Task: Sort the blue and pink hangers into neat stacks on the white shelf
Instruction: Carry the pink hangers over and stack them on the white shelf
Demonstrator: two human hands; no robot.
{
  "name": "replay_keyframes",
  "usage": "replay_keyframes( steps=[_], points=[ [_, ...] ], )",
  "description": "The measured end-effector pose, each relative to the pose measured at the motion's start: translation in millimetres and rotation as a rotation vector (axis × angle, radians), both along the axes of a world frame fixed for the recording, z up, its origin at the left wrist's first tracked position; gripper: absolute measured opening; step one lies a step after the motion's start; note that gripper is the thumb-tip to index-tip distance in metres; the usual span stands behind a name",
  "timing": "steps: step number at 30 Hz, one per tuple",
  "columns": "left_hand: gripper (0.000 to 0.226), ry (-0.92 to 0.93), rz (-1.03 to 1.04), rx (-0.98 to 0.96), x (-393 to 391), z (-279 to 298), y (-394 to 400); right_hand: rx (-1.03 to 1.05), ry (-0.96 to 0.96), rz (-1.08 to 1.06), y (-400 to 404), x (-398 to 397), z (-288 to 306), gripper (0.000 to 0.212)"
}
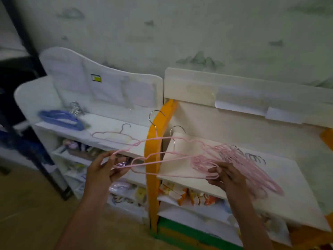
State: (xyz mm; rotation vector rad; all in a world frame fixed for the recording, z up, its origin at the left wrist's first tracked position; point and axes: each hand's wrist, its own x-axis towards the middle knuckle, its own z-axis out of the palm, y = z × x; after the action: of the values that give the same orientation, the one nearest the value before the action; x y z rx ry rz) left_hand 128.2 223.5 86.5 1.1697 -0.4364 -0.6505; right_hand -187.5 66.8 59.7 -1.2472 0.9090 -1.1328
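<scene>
White laminate shelf unit: fills the left centre of the frame, its top board carrying hangers, its lower tiers crammed with blurred packets.
Cream board shelf unit: right half of the frame, beside the white one, with an orange curved side panel between the two.
Pale wallpapered wall: across the top, printed with faint grey-green hills.
Loose heap of pink wire hangers: lies on the cream board at centre right, hooks fanned toward the upper right.
Stack of blue hangers: upper left end of the white top board, silver hooks bunched behind it.
Two pink cloud-shaped wire hangers: held in the air across the centre, spanning the orange panel, silver hooks pointing up.
Single pink hanger: flat on the white top board, right of the blue stack and well apart from it.
Left hand: lower centre, fingers pinching the left ends of the two raised hangers.
Right hand: centre right, fingers closed on pink wire at the near edge of the heap, gripping the right ends.
</scene>
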Motion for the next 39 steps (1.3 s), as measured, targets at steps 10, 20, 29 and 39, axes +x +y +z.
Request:
replay_keyframes(
  steps=[10, 20, 29, 39],
  points=[
    [0.018, -0.001, 0.104, 0.048, 136, -5, 74, -0.015, 0.092, 0.044, 53, 150, -5, 0.015],
    [0.023, 0.008, 0.177, 0.103, 239, -15, 110, 0.045, 0.063, 0.098, 69, 277, -14, 0.015],
    [0.021, 0.031, 0.270, 0.123, 293, -18, 91, 0.045, 0.121, 0.059, 25, 350, -33, 0.013],
    [0.017, -0.009, 0.258, 0.140, 347, -11, 0, 0.210, 0.165, 0.037, -65, 413, -70, 0.016]
  ],
)
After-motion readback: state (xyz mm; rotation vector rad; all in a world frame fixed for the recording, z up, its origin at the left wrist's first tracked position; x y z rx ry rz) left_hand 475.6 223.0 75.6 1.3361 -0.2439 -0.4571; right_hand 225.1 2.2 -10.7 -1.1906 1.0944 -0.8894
